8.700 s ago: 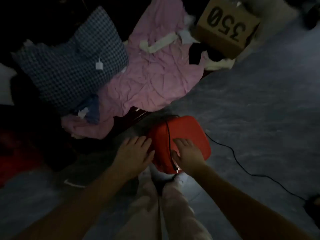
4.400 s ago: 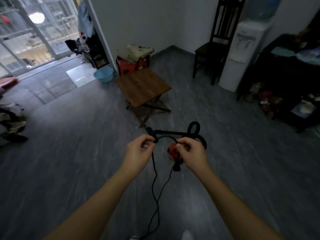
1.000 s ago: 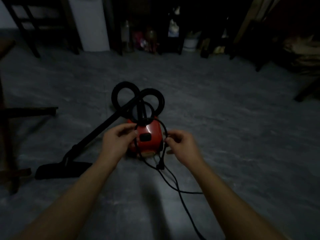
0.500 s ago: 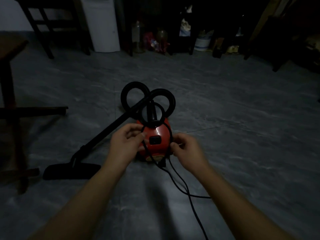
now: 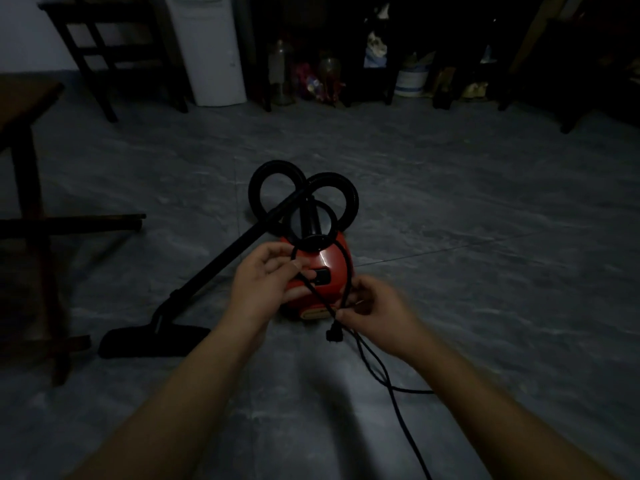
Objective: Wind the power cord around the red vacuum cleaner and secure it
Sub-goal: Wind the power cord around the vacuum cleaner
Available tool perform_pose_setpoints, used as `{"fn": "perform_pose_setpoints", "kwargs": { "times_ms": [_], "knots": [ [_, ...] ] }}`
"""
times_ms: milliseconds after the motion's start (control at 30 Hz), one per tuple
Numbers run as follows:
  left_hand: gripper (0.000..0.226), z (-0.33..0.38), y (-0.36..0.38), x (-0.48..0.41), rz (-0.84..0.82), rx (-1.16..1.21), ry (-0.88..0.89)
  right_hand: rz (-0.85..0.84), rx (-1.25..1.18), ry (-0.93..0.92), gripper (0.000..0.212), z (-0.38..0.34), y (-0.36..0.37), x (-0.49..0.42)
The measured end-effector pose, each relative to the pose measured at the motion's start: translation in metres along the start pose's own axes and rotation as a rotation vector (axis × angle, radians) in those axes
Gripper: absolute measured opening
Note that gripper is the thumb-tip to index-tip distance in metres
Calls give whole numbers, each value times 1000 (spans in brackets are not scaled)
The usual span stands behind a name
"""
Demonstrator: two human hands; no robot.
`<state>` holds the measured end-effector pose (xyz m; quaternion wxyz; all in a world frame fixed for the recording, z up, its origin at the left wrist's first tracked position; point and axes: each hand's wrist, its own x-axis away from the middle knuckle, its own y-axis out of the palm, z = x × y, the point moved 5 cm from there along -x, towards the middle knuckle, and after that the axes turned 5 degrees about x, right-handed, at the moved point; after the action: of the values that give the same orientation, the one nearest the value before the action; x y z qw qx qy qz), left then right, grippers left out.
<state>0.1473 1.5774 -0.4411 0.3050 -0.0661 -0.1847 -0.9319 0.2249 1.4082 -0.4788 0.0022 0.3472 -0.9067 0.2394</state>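
- Too dim at the back to make out much: dark shelves (image 5: 346, 29) holding bottles (image 5: 280, 71) and other clutter, shapes only.
- Cut off by the bottom edge: both forearms, and the power cord (image 5: 387, 385) trailing across the floor toward the lower right.
- Blurred at the right hand (image 5: 377, 310); fingers curled, seemingly pinching the cord just above the plug (image 5: 334, 336), left dangling close to the floor.
- Clearer at the left hand (image 5: 263, 282): thumb and curled fingers closed on the cord beside the left flank of the vacuum cleaner (image 5: 325, 271).
- Between the two hands, one loop of cord arching over the top of the red body and down its right flank; lower sides partly hidden behind the hands.
- Standing on the floor mid-frame, straight ahead of the person: rounded red body, black switch facing the camera, hose socket on top.
- Above and behind it, black hose (image 5: 258, 192) coiled in upright loops.
- From those loops, slanting down and leftward, a long black wand (image 5: 221, 261) ending in a flat nozzle (image 5: 152, 341) lying on the floor.
- Underneath, grey marbled floor (image 5: 485, 271) with faint seams.
- At left, part of a wooden table (image 5: 24, 95), cropped by the edge; behind, a dark chair (image 5: 104, 53) and a white water dispenser (image 5: 211, 53) by the wall.
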Motion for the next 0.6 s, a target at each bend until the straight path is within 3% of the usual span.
{"fn": "perform_pose_setpoints", "kwargs": {
  "times_ms": [167,300,600],
  "knots": [
    [13,-1,1,4,-1,66,-17,56,-12,-14,32,-3,6,-1],
    [15,2,-1,-1,5,-74,54,83,64,-23,25,-1,-1,-6],
    [18,-1,8,-11,-12,-267,115,89,78,-31,31,0,-22,-9]
  ]
}}
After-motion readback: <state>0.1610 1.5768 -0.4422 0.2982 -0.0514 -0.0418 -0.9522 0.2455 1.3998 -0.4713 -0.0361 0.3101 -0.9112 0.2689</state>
